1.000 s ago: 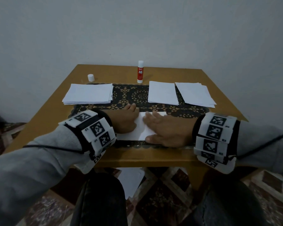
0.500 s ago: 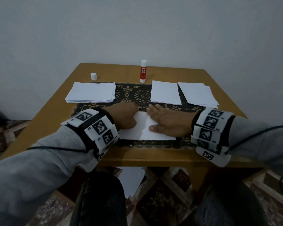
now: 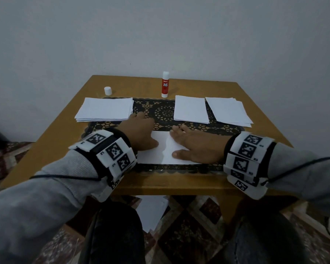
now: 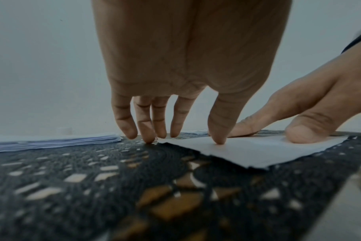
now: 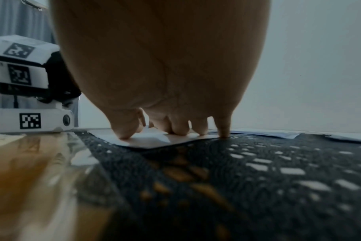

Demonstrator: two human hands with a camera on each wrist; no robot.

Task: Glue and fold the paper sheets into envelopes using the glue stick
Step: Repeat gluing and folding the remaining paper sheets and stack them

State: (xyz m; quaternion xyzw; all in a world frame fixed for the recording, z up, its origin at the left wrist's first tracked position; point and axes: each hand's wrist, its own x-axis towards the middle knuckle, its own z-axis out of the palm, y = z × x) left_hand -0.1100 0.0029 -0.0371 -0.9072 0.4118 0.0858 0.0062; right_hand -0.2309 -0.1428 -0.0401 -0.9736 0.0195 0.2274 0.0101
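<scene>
Near the far left corner of the brown wooden surface (image 3: 53, 134): a small white round cap (image 3: 107, 90). Then a thick stack of white paper sheets (image 3: 105, 112) on the black lace mat (image 3: 161, 111). By the near edge, the left hand (image 3: 141, 133), fingers straight, thumb pressing the folded white paper sheet (image 3: 165, 149). Right beside it, the right hand (image 3: 194, 147), flat and open, pressing the same sheet. Probably flattening a fold. Next, maybe: reach for the red and white glue stick (image 3: 165, 84), standing open at the far edge. Further right, two more white paper piles (image 3: 191, 109). Fold line mostly hidden under the hands. Glued or not, cannot tell.
</scene>
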